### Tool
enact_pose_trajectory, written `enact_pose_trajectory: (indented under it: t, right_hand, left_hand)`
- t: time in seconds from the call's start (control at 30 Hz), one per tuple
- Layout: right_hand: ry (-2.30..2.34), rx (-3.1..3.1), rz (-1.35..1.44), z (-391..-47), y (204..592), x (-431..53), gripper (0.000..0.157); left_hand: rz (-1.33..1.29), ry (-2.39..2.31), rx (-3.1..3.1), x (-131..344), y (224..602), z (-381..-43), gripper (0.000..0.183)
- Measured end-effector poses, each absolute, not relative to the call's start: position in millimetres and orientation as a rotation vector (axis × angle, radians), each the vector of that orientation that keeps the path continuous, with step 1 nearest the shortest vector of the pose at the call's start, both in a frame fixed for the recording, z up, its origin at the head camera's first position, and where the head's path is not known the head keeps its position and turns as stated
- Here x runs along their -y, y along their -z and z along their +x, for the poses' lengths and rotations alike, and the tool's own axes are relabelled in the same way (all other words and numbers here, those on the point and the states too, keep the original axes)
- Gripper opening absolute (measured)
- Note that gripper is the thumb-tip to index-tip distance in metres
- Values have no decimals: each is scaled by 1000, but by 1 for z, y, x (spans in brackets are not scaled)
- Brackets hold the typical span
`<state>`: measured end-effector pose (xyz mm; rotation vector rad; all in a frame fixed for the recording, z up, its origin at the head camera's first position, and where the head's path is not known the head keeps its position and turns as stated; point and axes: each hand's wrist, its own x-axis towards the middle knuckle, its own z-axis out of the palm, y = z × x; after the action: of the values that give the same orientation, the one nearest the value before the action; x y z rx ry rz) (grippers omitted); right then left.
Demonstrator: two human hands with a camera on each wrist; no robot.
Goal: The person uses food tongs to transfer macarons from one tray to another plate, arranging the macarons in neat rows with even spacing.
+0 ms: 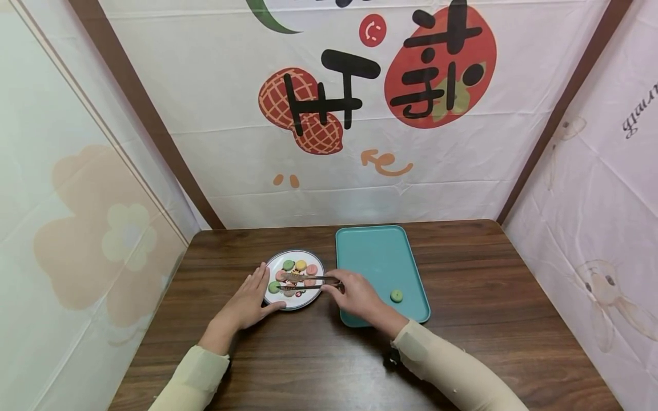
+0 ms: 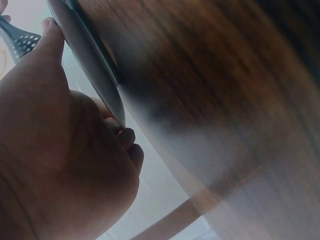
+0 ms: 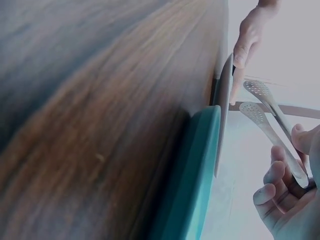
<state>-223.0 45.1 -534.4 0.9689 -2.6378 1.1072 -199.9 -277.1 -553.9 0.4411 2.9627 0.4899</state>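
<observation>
A white plate (image 1: 311, 295) with a dark rim line carries several macarons, including a yellow macaron (image 1: 301, 265) and a green macaron (image 1: 274, 287). My left hand (image 1: 247, 299) rests at the plate's left edge, thumb spread from the extended fingers and touching the rim. My right hand (image 1: 360, 294) holds metal tongs (image 3: 275, 140) with perforated ends, pinched between thumb and fingers. The tong ends are spread apart above the plate's macarons and partly cover them in the head view. Nothing shows between the ends in the right wrist view.
Right of the plate lies a teal tray (image 1: 372, 251), with one green macaron (image 1: 396, 295) near its front right corner. Both stand on a brown wooden table (image 1: 298, 365). Printed white cloth (image 1: 221, 171) hangs behind the table and along its sides.
</observation>
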Motion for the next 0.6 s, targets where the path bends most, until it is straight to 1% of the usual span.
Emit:
enact_pose_trajectory:
  t: [0.33,0.6]
  right_hand:
    - [-1170,2630,918,-218,529,-57,35]
    - [-1192,2591,895,-213,518,-69,38]
  left_hand:
    - [456,-494,-2980,277,552,-198,112]
    - [461,-501,-2988,278,554,-199,113]
